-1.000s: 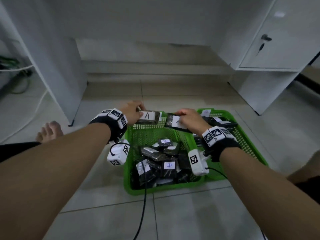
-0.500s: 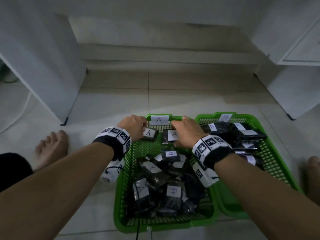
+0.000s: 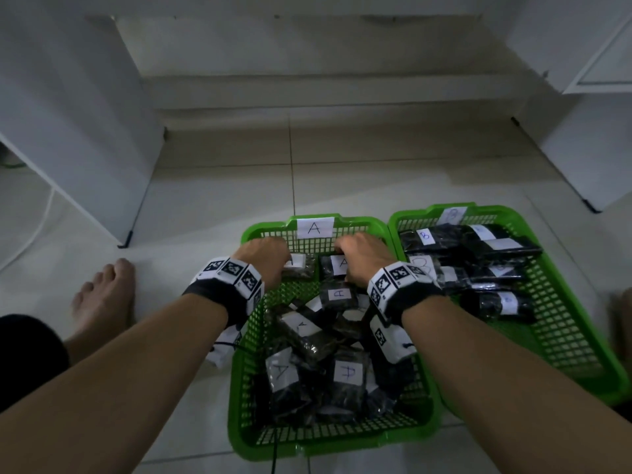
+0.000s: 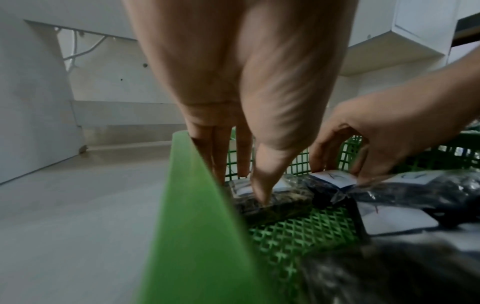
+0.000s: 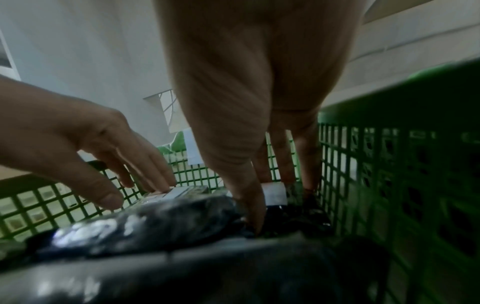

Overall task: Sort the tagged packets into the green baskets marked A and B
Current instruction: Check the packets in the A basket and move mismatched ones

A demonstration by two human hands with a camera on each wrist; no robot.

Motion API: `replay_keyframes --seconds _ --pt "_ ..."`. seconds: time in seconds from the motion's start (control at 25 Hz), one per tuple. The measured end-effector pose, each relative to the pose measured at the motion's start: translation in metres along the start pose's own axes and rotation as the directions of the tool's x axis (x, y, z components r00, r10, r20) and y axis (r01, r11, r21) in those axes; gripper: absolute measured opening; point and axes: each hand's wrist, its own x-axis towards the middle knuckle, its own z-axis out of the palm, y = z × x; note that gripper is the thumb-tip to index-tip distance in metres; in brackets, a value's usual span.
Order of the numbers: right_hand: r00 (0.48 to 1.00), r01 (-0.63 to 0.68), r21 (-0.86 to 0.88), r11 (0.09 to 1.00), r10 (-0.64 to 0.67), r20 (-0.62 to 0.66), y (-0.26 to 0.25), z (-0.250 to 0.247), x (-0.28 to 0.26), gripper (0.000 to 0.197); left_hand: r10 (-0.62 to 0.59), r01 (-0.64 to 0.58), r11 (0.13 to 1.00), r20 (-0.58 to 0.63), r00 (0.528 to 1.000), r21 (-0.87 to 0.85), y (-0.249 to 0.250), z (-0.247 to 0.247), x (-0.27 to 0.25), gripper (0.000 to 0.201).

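Dim light on a pale tiled floor (image 3: 342, 186), white cabinets (image 3: 68, 138) either side, white wall (image 3: 307, 46) behind

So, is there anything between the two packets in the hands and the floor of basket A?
Nothing visible. The left hand and right hand each hold an A-tagged packet, left packet and right packet, already inside basket A at its far wall, low over bare mesh; the piled packets lie nearer.
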Motion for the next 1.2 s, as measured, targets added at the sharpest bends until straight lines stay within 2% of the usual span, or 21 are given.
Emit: replay_keyframes --seconds 0.12,0.28,0.36,0.48,0.56,0.64,0.72,0.84,1.0,1.08,1.2 --pt "0.998 0.000 0.040 0.999 0.003 -0.058 -0.002 0.006 -0.002 0.029 0.060 -0.057 0.995 0.031 0.998 -0.079 0.001 -0.001 0.003 0.043" --pt "0.999 -0.037 0.084 0.996 0.038 -0.004 -0.002 0.004 -0.004 0.032 0.101 -0.085 0.990 0.143 0.985 -0.115 0.000 -0.003 0.003 0.047" --pt "0.998 -0.054 0.150 0.987 0.057 -0.016 -0.003 0.000 -0.008 0.034 0.111 -0.087 0.986 0.165 0.980 -0.143 0.003 -0.004 -0.001 0.052" --pt "0.992 -0.096 0.306 0.947 0.117 -0.052 -0.010 -0.013 -0.024 0.034 0.146 -0.117 0.959 0.098 0.984 -0.257 0.012 -0.009 -0.015 0.033" --pt "0.995 -0.098 0.313 0.945 0.093 0.033 -0.018 -0.016 -0.039 0.035 0.176 -0.115 0.953 0.204 0.963 -0.279 0.014 -0.014 -0.024 0.035" --pt "0.990 -0.072 0.284 0.956 0.035 0.134 -0.025 -0.013 -0.052 0.045 0.191 -0.115 0.965 0.335 0.922 -0.233 0.014 -0.017 -0.032 0.052" --pt "0.982 -0.056 0.279 0.959 0.003 0.187 -0.030 -0.001 -0.061 0.054 0.195 -0.129 0.975 0.407 0.893 -0.182 0.014 -0.018 -0.038 0.064" --pt "0.984 -0.064 0.263 0.963 0.018 0.174 -0.027 0.014 -0.065 0.058 0.238 -0.156 0.960 0.386 0.891 -0.231 0.010 -0.016 -0.043 0.061" --pt "0.992 -0.063 0.338 0.939 0.021 0.127 -0.017 0.016 -0.062 0.039 0.245 -0.129 0.914 0.269 0.931 -0.385 -0.002 -0.028 -0.043 0.040" --pt "0.985 -0.083 0.424 0.902 0.009 0.174 -0.015 0.011 -0.065 0.036 0.230 -0.110 0.892 0.230 0.946 -0.438 -0.013 -0.034 -0.040 0.033" --pt "0.960 -0.150 0.548 0.823 -0.012 0.281 -0.010 0.003 -0.070 0.050 0.183 -0.011 0.807 0.232 0.955 -0.590 -0.031 -0.036 -0.036 0.027"
